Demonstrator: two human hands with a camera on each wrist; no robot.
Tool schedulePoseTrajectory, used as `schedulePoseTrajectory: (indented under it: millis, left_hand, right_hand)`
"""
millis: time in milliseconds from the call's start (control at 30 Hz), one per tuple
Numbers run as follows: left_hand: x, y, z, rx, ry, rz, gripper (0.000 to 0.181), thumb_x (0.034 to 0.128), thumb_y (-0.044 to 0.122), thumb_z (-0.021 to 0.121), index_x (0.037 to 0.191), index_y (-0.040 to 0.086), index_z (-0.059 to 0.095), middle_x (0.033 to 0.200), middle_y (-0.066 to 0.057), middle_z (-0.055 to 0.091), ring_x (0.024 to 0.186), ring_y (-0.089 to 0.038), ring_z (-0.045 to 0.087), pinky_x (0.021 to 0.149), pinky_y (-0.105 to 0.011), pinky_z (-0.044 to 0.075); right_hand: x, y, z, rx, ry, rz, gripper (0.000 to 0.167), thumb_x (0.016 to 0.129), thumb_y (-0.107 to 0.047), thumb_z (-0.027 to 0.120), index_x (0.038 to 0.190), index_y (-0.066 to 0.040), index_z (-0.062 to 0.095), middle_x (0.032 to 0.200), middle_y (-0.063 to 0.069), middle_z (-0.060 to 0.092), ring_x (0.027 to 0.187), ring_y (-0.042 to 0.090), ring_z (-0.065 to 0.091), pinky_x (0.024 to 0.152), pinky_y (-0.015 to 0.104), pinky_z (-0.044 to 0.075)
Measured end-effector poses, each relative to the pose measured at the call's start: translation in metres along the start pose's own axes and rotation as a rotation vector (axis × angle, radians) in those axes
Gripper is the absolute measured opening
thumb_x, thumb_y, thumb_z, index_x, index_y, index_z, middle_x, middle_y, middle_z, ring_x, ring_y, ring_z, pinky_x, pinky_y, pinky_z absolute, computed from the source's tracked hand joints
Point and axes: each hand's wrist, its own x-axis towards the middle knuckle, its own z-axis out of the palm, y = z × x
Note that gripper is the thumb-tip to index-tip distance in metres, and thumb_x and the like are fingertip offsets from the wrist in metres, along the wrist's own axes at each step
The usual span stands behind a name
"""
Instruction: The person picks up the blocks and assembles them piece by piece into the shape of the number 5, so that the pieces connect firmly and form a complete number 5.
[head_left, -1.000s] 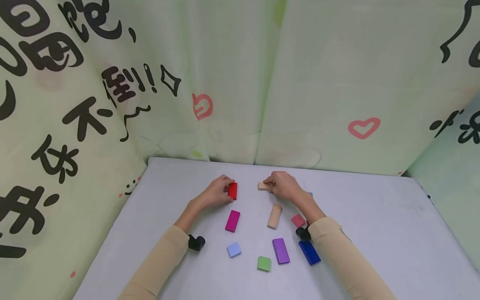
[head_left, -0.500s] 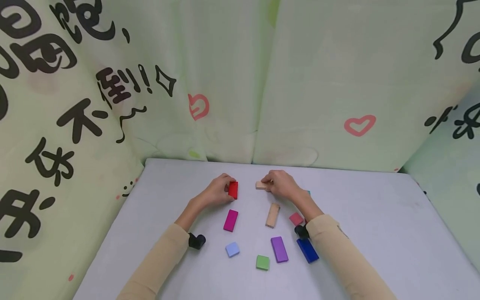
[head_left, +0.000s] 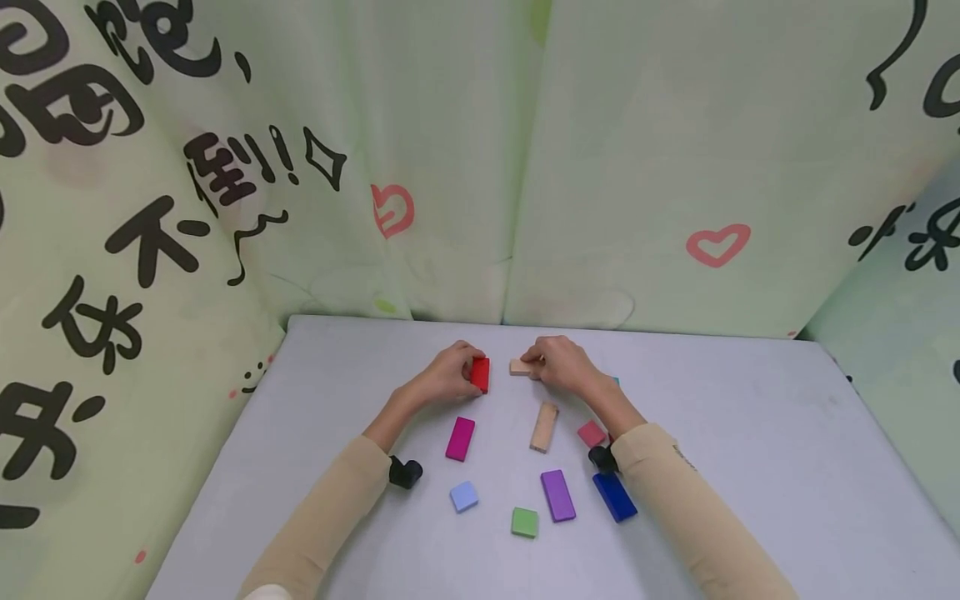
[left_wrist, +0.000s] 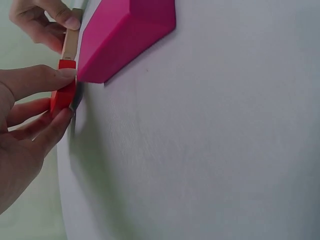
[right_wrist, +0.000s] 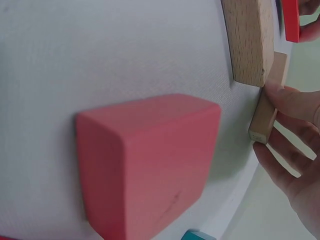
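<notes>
Toward the back of the white table, my left hand (head_left: 444, 377) pinches a red block (head_left: 481, 377) between thumb and fingers. My right hand (head_left: 566, 367) grips a plain wooden block (head_left: 518, 367) just to its right, partly covered by the fingers. In the head view a small gap separates the two blocks. The left wrist view shows the thumb pressed on one side of the red block (left_wrist: 63, 95) and fingers on the other. In the right wrist view the thumb and fingers hold the wooden block (right_wrist: 267, 107) near the table surface.
Closer in lie a magenta block (head_left: 461, 439), another wooden block (head_left: 544, 427), a light blue block (head_left: 464, 497), a green block (head_left: 525, 522), a purple block (head_left: 558, 496), a dark blue block (head_left: 615, 497) and a pink block (head_left: 591, 433). A teal block (right_wrist: 197, 235) shows partly.
My left hand has moved right with the red block, narrowing the gap to the wooden block. The right hand stays almost in place. The head view has shifted slightly.
</notes>
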Motion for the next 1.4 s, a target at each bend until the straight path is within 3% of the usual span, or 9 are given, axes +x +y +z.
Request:
schedulePoseTrajectory:
  millis: [233, 800, 1400]
  left_hand:
    - [0.008, 0.008, 0.005, 0.004, -0.019, 0.012, 0.061, 0.0854, 0.009, 0.082, 0.141, 0.001, 0.058, 0.135, -0.014, 0.056, 0.110, -0.023, 0.056, 0.091, -0.035, 0.056]
    - [0.017, 0.016, 0.015, 0.009, -0.029, 0.043, 0.059, 0.0857, 0.009, 0.082, 0.139, -0.001, 0.059, 0.132, -0.014, 0.057, 0.109, -0.024, 0.055, 0.090, -0.034, 0.055]
    - [0.018, 0.020, 0.018, 0.017, -0.026, 0.035, 0.060, 0.0856, 0.010, 0.082, 0.139, -0.001, 0.058, 0.131, -0.015, 0.057, 0.114, -0.025, 0.056, 0.093, -0.036, 0.056]
  right_hand:
    - [-0.001, 0.002, 0.000, -0.007, 0.001, -0.006, 0.026, 0.089, -0.002, 0.076, 0.115, -0.004, 0.079, 0.097, 0.007, 0.072, 0.095, 0.025, 0.068, 0.082, 0.039, 0.057]
    - [0.000, 0.005, 0.004, 0.022, 0.027, -0.009, 0.023, 0.090, -0.003, 0.075, 0.113, -0.003, 0.079, 0.105, 0.009, 0.074, 0.100, 0.027, 0.068, 0.086, 0.040, 0.058]
    - [-0.001, 0.002, 0.002, 0.030, 0.034, -0.006, 0.023, 0.091, -0.002, 0.074, 0.114, -0.003, 0.079, 0.107, 0.011, 0.075, 0.101, 0.028, 0.068, 0.088, 0.040, 0.058]
